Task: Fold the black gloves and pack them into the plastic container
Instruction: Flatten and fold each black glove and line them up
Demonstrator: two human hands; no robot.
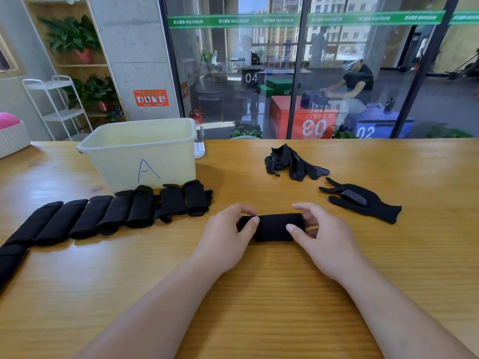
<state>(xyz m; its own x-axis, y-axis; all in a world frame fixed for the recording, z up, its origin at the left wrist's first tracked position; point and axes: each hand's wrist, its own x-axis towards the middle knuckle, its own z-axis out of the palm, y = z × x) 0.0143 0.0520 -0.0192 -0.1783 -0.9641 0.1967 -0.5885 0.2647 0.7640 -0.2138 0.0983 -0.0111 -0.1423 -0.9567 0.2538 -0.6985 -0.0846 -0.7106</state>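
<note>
Pale wooden table (259, 320) fills the foreground, crossed by a person's two bare forearms. Just beyond, the left hand (228, 237) and right hand (324, 237) each pinch one end of a folded black bundle (272, 226) lying crosswise on the wood, thumbs on top and fingers curled round behind it. To the left, a row (116, 213) of folded gloves lies side by side, running from the frame's left edge up to the foot of the container (168, 161). To the right, a flat glove (363, 200) waits unfolded, dotted palm up, and farther back sits a heap (293, 163) of tangled gloves. The cream container, marked with a blue "A", stands behind the row; no glove shows inside it from this angle, so packing looks yet to begin. Behind it all rises a glass wall (363, 73).

The risk appears to be the fold itself: the knit looks springy, and letting go too early or lifting by one end could let the bundle open. Reaching across to the container might also drag a sleeve or wrist through the row and undo finished folds.
</note>
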